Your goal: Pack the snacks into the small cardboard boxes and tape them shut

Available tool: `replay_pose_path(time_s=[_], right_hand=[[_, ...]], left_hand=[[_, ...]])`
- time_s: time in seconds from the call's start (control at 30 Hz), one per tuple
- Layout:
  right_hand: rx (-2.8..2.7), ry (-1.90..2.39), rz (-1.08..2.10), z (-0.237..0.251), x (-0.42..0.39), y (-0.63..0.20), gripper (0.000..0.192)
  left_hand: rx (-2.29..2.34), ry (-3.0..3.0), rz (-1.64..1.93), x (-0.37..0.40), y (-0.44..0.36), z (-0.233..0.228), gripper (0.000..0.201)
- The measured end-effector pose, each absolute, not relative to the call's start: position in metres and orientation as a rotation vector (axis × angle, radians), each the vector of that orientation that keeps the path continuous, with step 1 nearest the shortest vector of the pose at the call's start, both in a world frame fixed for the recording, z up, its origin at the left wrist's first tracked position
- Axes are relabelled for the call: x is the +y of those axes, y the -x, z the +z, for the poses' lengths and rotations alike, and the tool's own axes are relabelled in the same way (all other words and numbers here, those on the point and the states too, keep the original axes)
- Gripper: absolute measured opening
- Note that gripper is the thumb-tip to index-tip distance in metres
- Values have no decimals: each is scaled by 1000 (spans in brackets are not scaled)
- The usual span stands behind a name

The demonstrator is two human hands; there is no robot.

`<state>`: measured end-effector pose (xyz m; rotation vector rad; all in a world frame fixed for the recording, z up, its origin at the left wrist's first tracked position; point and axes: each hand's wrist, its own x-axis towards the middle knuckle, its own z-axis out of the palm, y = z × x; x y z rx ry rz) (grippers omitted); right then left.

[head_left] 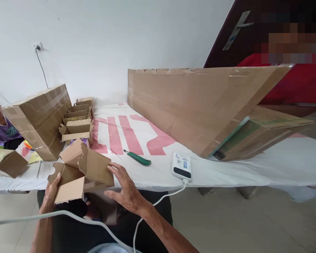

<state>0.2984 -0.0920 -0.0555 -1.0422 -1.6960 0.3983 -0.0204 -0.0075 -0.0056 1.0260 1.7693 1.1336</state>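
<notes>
A small cardboard box (98, 167) with its flaps spread apart is at the table's front edge, above my lap. My left hand (52, 191) grips its left side, thumb on the outside near a flap. At the box's right side is my right hand (127, 191), fingers and thumb spread apart. Its fingertips are at the edge of the box; whether they press on it I cannot tell. A green utility knife (138, 158) lies on the cloth to the right of the box. Just behind the box stands a row of open small boxes (79, 128).
Stacked taped boxes (39, 123) stand at the left, beside a closed box (7, 161). A long cardboard panel (189, 105) stands on the right. A white device (181, 167) has a cable (163, 201) running across my lap. People sit at the left and far right.
</notes>
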Motion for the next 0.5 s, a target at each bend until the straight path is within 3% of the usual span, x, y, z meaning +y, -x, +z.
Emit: replay_pose_path(time_s=[0.1, 0.27, 0.5], right_hand=[[-1563, 1067, 517, -59, -78, -304, 102], [-1221, 1056, 1002, -84, -48, -341, 65], [-895, 867, 1249, -124, -33, -379, 59]], left_hand=[[1732, -1228, 1082, -7, 7, 1, 47], [1337, -1651, 856, 3, -24, 24, 81], [954, -1808, 912, 7, -50, 27, 76]])
